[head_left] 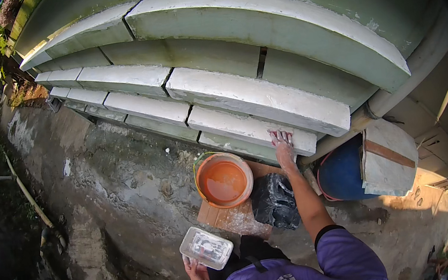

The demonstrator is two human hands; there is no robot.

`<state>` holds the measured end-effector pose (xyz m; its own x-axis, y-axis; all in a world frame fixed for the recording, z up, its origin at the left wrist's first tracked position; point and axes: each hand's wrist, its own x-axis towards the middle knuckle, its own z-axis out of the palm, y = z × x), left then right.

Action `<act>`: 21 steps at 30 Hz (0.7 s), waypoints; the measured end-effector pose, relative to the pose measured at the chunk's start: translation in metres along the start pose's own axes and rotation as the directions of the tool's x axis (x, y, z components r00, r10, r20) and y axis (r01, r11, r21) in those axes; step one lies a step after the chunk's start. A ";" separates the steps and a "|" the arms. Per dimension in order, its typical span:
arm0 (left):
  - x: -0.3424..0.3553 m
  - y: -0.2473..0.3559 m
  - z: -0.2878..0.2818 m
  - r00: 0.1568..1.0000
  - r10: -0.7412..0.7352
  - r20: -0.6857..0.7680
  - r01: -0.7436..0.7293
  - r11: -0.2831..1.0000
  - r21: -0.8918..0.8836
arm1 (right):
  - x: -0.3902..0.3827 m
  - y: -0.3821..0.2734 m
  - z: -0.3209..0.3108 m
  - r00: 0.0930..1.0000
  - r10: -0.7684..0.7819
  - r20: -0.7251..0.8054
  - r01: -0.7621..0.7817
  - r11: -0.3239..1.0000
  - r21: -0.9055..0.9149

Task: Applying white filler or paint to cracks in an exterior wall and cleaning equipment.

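Left hand [196, 272] holds a pale tub [189, 245]. Right hand [284, 148] touches a white ledge [233, 123]; its grip I cannot tell.

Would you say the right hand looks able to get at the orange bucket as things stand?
Probably yes: the orange bucket stands uncovered left of the right hand, with nothing visible blocking the way.

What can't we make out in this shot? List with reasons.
All in the head view:
- Left hand: fingertips under the white container, hidden by it.
- Right hand: palm side, hidden by its own back; the red bits at its fingertips are too small to identify.
- Black plastic: its folds hide anything inside.
- Blue drum: interior, partly covered by the grey sheet.
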<state>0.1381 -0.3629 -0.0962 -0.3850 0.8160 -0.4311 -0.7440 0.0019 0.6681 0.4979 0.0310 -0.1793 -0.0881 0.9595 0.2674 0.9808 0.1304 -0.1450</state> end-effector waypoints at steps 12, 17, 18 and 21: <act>-0.008 0.002 -0.009 0.997 0.061 -0.039 -0.063 0.996 -0.062 | -0.040 -0.040 -0.022 0.993 -0.051 -0.110 0.074 0.975 0.210; -0.002 0.004 -0.001 0.997 0.074 -0.013 -0.074 0.997 -0.032 | 0.000 -0.051 -0.045 0.979 0.157 0.126 -0.183 0.956 0.229; -0.003 0.006 0.002 0.997 0.076 -0.012 -0.077 0.997 -0.031 | 0.003 -0.055 -0.048 0.966 0.194 0.171 -0.229 0.949 0.218; -0.008 0.013 0.009 0.997 0.078 -0.022 -0.079 0.996 -0.035 | 0.012 -0.050 -0.044 0.991 0.136 0.007 -0.133 0.957 0.257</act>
<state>0.1371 -0.3642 -0.0785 -0.4543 0.8005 -0.3908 -0.7298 -0.0829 0.6786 0.4560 0.0246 -0.1268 0.0446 0.9702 0.2383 0.9059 0.0613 -0.4190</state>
